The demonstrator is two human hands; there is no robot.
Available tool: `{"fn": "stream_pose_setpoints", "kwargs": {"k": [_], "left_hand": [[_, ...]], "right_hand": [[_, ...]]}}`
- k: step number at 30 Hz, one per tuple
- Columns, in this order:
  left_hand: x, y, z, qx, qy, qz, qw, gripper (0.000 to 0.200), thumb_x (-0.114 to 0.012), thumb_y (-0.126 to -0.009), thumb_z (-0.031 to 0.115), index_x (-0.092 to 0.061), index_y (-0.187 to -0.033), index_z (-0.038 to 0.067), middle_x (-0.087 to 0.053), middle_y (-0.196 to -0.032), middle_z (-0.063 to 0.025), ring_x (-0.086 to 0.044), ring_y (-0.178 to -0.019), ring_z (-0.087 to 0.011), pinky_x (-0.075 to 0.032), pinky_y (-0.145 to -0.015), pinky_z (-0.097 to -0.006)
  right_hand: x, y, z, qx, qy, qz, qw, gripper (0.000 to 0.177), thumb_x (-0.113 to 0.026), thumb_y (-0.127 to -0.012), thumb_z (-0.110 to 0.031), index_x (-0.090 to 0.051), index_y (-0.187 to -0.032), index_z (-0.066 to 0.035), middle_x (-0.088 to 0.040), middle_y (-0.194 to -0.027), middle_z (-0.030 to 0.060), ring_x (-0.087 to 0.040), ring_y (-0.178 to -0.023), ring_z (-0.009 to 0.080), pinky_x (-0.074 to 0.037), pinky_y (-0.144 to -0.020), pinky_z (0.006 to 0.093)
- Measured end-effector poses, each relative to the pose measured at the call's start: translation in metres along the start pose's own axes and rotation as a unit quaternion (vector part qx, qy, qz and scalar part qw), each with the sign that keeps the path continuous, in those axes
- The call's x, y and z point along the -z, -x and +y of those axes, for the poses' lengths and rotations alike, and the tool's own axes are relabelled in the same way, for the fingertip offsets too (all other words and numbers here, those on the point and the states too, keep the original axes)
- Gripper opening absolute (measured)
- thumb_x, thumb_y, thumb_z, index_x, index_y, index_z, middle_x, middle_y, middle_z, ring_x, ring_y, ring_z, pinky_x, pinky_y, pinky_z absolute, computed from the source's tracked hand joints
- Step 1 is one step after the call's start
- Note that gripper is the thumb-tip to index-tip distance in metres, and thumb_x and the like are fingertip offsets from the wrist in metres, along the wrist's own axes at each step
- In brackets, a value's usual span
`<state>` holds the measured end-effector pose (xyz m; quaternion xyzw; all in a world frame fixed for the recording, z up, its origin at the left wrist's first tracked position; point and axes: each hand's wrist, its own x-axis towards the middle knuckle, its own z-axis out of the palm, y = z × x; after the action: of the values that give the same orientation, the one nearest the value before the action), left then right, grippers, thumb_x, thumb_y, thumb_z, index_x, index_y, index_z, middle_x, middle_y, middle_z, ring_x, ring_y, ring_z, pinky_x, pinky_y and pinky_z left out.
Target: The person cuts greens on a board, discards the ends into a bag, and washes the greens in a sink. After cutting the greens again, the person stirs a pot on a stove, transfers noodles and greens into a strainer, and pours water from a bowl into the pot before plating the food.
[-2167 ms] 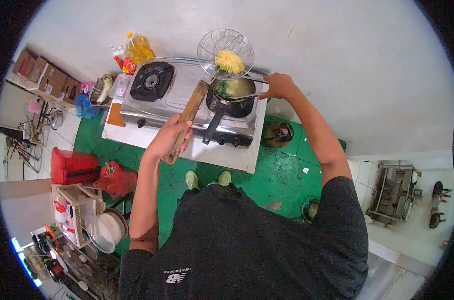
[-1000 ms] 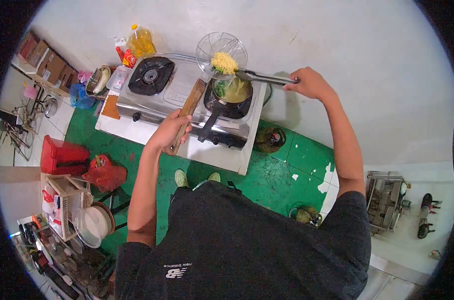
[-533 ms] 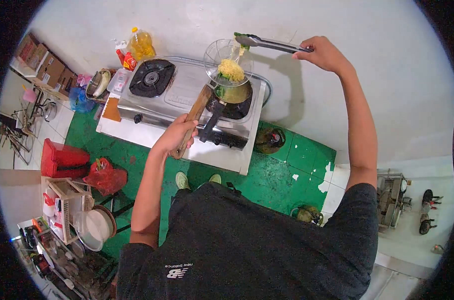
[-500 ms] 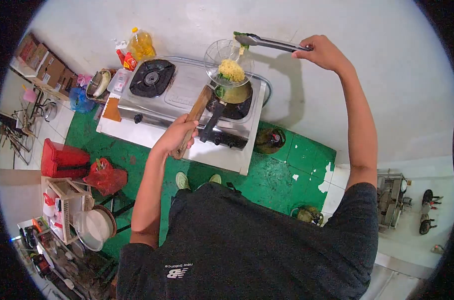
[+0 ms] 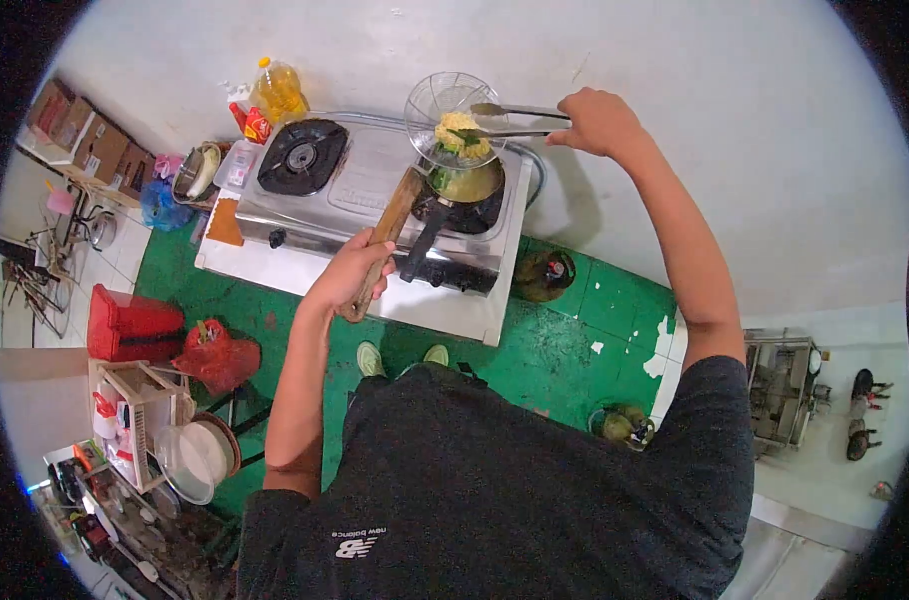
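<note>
Nearest, at the bottom edge: dark shirt (image 5: 495, 470), then two shoes (image 5: 372, 358) on green floor (image 5: 565, 350).

Just beyond, left hand (image 5: 353, 275), fingers wrapped tight around the near end of the wooden handle (image 5: 393, 215). One strainer (image 5: 445, 95): long axis from near left to far right, handle toward the body, wire basket pointing away and held above the pot (image 5: 467, 185), covering its far rim. Inside the basket, one clump of yellow noodles (image 5: 458, 128) with a bit of green leaf.

Below it, one pot on the right burner, black handle (image 5: 422, 245) pointing near, just right of the wooden one and almost parallel to it.

Farther off and right of the basket, right hand (image 5: 595, 120), fingers closed on one pair of tongs (image 5: 515, 118). Tongs lying left to right, tips pointing left into the basket and on the noodles, arms slightly apart.

One stove (image 5: 360, 185) with two burners; left burner (image 5: 303, 157) well left of the pot.

At the stove's far left corner: one oil bottle (image 5: 278, 90), one red packet (image 5: 256, 125). On the floor right of the stove, one gas cylinder (image 5: 545, 272). Near left: red box (image 5: 133, 325) and red bag (image 5: 218, 358), side by side.
</note>
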<state>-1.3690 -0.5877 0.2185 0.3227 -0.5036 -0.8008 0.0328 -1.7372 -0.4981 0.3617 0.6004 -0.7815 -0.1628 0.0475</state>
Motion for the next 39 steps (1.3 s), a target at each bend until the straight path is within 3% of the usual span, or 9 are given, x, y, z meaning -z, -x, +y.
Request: {"fn": "stream_pose_setpoints", "kwargs": {"k": [4, 6, 10, 13, 20, 24, 26, 39], "left_hand": [[0.0, 0.001, 0.003, -0.001, 0.002, -0.007, 1.0, 0.017, -0.052, -0.098, 0.024, -0.045, -0.107, 0.011, -0.049, -0.068, 0.0002, -0.045, -0.043, -0.0102, -0.038, -0.04, -0.0247], [0.003, -0.001, 0.002, -0.002, 0.001, -0.01, 1.0, 0.017, -0.052, -0.098, 0.024, -0.045, -0.107, 0.011, -0.049, -0.068, 0.0003, -0.045, -0.043, -0.0102, -0.038, -0.04, -0.0248], [0.006, -0.004, 0.007, -0.007, 0.001, -0.003, 1.0, 0.015, -0.052, -0.097, 0.023, -0.046, -0.105, 0.011, -0.049, -0.068, 0.0001, -0.045, -0.044, -0.0104, -0.037, -0.04, -0.0249], [0.009, -0.007, 0.016, -0.011, -0.004, 0.0, 1.0, 0.016, -0.053, -0.097, 0.022, -0.046, -0.105, 0.01, -0.05, -0.069, -0.0003, -0.045, -0.045, -0.0109, -0.037, -0.041, -0.0253], [0.005, -0.008, 0.023, -0.014, -0.016, 0.009, 1.0, 0.015, -0.053, -0.097, 0.021, -0.046, -0.105, 0.011, -0.05, -0.068, -0.0007, -0.046, -0.045, -0.0111, -0.038, -0.042, -0.0258], [0.006, -0.008, 0.02, -0.018, -0.017, 0.001, 1.0, 0.015, -0.053, -0.097, 0.021, -0.046, -0.104, 0.011, -0.05, -0.068, -0.0009, -0.046, -0.045, -0.0109, -0.038, -0.042, -0.026], [0.004, -0.005, 0.02, -0.005, -0.007, 0.011, 1.0, 0.015, -0.053, -0.097, 0.022, -0.046, -0.104, 0.01, -0.05, -0.068, -0.0007, -0.046, -0.045, -0.011, -0.038, -0.042, -0.0263], [0.002, 0.0, 0.014, -0.01, -0.013, 0.021, 1.0, 0.015, -0.053, -0.098, 0.024, -0.045, -0.104, 0.012, -0.049, -0.068, 0.0004, -0.046, -0.045, -0.0093, -0.037, -0.041, -0.0236]], "right_hand": [[0.001, 0.017, 0.009, 0.014, -0.031, 0.096, 0.995, 0.054, -0.074, -0.073, -0.053, -0.071, -0.091, -0.002, -0.069, -0.084, 0.0194, -0.067, -0.082, 0.0366, -0.053, -0.073, 0.0464], [0.014, 0.032, 0.013, -0.031, -0.096, 0.028, 0.994, 0.053, -0.075, -0.073, -0.052, -0.071, -0.088, -0.001, -0.068, -0.08, 0.0205, -0.066, -0.081, 0.0365, -0.052, -0.071, 0.0463], [0.0, 0.054, 0.021, -0.021, -0.113, 0.012, 0.993, 0.055, -0.073, -0.073, -0.055, -0.073, -0.092, -0.003, -0.07, -0.085, 0.0191, -0.068, -0.084, 0.0365, -0.054, -0.076, 0.0462], [-0.016, 0.059, 0.012, -0.023, -0.095, -0.095, 0.991, 0.055, -0.075, -0.072, -0.054, -0.072, -0.093, -0.003, -0.07, -0.089, 0.0194, -0.068, -0.085, 0.0368, -0.054, -0.076, 0.0468], [-0.105, 0.021, -0.02, -0.029, -0.13, -0.091, 0.987, 0.06, -0.076, -0.07, -0.057, -0.071, -0.091, -0.002, -0.07, -0.094, 0.0191, -0.068, -0.09, 0.0359, -0.055, -0.078, 0.046], [-0.123, 0.007, -0.048, -0.031, -0.14, -0.055, 0.988, 0.062, -0.075, -0.07, -0.058, -0.071, -0.093, -0.001, -0.07, -0.096, 0.0194, -0.068, -0.092, 0.0348, -0.055, -0.079, 0.0455], [-0.133, -0.001, -0.052, -0.033, -0.139, -0.06, 0.988, 0.068, -0.069, -0.073, -0.065, -0.069, -0.094, -0.001, -0.069, -0.098, 0.0218, -0.067, -0.095, 0.0359, -0.054, -0.082, 0.0465], [-0.172, 0.002, -0.066, -0.056, -0.175, -0.067, 0.981, 0.057, -0.068, -0.079, -0.058, -0.07, -0.095, -0.003, -0.069, -0.101, 0.0189, -0.067, -0.096, 0.0347, -0.053, -0.082, 0.0477]]}}
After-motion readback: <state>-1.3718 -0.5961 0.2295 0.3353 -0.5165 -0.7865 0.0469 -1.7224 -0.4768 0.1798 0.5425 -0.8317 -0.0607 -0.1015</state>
